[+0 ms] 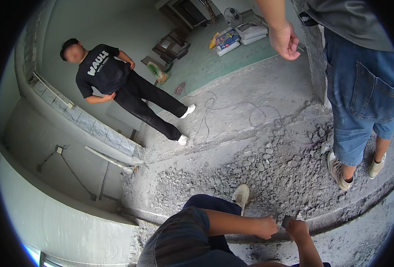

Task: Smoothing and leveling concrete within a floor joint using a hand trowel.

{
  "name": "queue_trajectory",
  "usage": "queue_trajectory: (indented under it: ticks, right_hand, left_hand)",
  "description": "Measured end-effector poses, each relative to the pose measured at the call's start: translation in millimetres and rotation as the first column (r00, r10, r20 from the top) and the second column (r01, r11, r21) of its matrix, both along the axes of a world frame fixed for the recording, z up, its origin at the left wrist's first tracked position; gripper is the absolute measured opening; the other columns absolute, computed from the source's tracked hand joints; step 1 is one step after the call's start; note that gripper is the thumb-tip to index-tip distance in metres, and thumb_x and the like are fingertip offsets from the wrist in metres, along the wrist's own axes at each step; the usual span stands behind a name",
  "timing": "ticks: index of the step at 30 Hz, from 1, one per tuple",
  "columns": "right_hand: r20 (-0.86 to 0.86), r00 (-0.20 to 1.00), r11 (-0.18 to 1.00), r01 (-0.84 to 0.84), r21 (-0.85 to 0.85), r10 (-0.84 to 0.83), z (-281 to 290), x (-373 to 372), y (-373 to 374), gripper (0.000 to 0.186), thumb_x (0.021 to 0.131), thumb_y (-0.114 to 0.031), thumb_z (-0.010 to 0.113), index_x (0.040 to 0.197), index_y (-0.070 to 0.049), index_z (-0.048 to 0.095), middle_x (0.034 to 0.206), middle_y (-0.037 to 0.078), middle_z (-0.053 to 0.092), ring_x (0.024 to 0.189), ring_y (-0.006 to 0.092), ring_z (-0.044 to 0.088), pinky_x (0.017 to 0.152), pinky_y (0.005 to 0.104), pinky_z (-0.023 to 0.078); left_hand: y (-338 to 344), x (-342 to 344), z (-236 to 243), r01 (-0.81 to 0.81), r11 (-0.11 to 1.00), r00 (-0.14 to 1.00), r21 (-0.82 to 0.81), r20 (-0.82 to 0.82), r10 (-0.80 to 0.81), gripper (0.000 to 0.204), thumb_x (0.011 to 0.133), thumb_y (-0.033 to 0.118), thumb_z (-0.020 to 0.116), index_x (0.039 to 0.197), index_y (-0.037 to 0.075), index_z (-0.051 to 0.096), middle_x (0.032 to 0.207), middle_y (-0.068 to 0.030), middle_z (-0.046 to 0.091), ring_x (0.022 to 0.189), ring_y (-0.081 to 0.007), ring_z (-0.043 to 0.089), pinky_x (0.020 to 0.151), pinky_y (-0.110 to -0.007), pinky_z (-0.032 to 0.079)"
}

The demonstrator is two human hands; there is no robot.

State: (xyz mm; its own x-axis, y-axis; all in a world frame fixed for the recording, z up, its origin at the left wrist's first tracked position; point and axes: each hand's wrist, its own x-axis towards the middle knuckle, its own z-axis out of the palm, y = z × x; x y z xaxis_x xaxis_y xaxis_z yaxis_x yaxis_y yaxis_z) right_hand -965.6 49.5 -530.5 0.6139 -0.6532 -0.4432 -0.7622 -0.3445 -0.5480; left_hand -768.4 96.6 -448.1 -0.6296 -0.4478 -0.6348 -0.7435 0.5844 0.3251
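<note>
My left hand [266, 228] is closed in a fist at the lower middle, above the grey rubble [268, 173]; whether anything is inside it is hidden. Just to its right, my right hand [297, 230] grips a small dark flat rectangular object [288, 221], which sticks out toward the left hand. What exactly it is, I cannot make out. My legs and one pale shoe [240, 198] show beside and below my hands.
A person in black [116, 89] stands across the broken floor. Another person in denim shorts [357, 98] stands close on the right, one hand hanging. Cables [255, 107] cross the concrete. Sacks [253, 33] and a fan lie farther back. A broken wall edge borders the left.
</note>
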Motion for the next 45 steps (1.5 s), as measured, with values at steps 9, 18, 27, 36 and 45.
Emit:
queue_trajectory:
  ticks: [9,18,27,36,45]
  right_hand:
    - [-0.095,0.995,0.997,-0.036,0.07,0.043,7.0,-2.4,3.3,0.025,0.085,-0.031,0.059,0.095,-0.012,0.071,0.093,0.016,0.072,0.09,0.0362,0.07,0.081,0.0477,0.055]
    - [-0.12,0.992,0.996,-0.031,0.084,0.041,3.3,-8.7,3.2,0.025,0.085,-0.031,0.06,0.098,-0.012,0.07,0.095,0.016,0.072,0.093,0.0357,0.069,0.082,0.0478,0.055]
    - [-0.145,0.989,0.995,0.021,0.1,-0.006,-5.2,-7.7,0.4,0.028,0.085,-0.03,0.059,0.103,-0.011,0.068,0.095,0.018,0.072,0.094,0.0365,0.069,0.084,0.0481,0.054]
    - [0.047,0.994,0.995,0.096,-0.003,-0.096,4.1,-2.3,0.9,0.018,0.08,-0.023,0.058,0.088,-0.008,0.063,0.078,0.021,0.067,0.078,0.0428,0.065,0.068,0.0542,0.051]
    - [0.078,0.99,0.993,0.119,-0.007,-0.118,10.5,-7.8,8.3,0.021,0.082,-0.028,0.062,0.093,-0.009,0.064,0.078,0.02,0.068,0.077,0.0418,0.066,0.069,0.053,0.052]
  left_hand:
    - [13.7,-6.9,-14.1,-0.075,0.995,0.985,0.059,-0.152,0.083,0.034,0.079,0.032,0.068,0.095,0.002,0.07,0.091,-0.0186,0.072,0.091,-0.0359,0.07,0.081,-0.051,0.052]
    - [18.0,-9.8,-8.8,0.005,0.985,0.999,0.172,-0.047,0.003,0.038,0.081,0.034,0.067,0.101,0.002,0.067,0.097,-0.0162,0.07,0.097,-0.0326,0.067,0.086,-0.049,0.048]
    - [19.4,-8.5,-21.1,0.021,0.985,0.998,0.169,-0.068,-0.009,0.038,0.08,0.036,0.068,0.1,0.003,0.067,0.098,-0.0143,0.07,0.099,-0.0311,0.066,0.087,-0.047,0.047]
    - [13.7,-8.5,-12.7,0.028,0.985,0.999,0.173,0.022,-0.032,0.036,0.083,0.036,0.067,0.101,0.005,0.068,0.1,-0.0124,0.071,0.101,-0.0293,0.066,0.089,-0.046,0.047]
    - [20.1,-2.9,-17.5,0.066,0.986,0.998,0.151,0.01,-0.069,0.036,0.084,0.038,0.066,0.102,0.006,0.068,0.099,-0.0109,0.071,0.104,-0.0295,0.065,0.09,-0.047,0.047]
